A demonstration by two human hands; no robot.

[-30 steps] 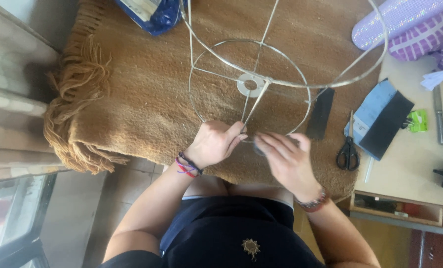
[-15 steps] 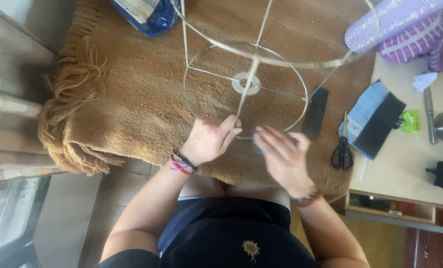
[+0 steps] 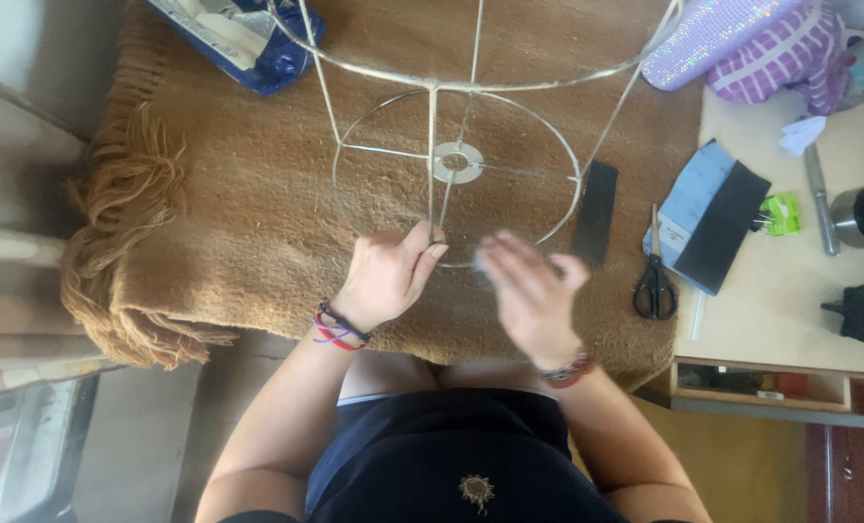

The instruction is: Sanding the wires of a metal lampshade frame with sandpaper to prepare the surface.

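Fingers [image 3: 422, 247] of the left hand [image 3: 385, 276] pinch the near rim of the wire lampshade frame [image 3: 456, 160], closed on the ring where an upright strut meets it. Beside it the right hand [image 3: 529, 291] is blurred; whether its fingers grip anything cannot be told. That frame stands on a brown fringed blanket [image 3: 219, 223], with bare blanket to the left. Scissors [image 3: 655, 286] lie at the tabletop [image 3: 790, 320] edge.

left wrist [image 3: 338, 327]: braided bands | right wrist [image 3: 565, 371]: beaded bracelet | dark top, gold emblem [image 3: 476, 489]
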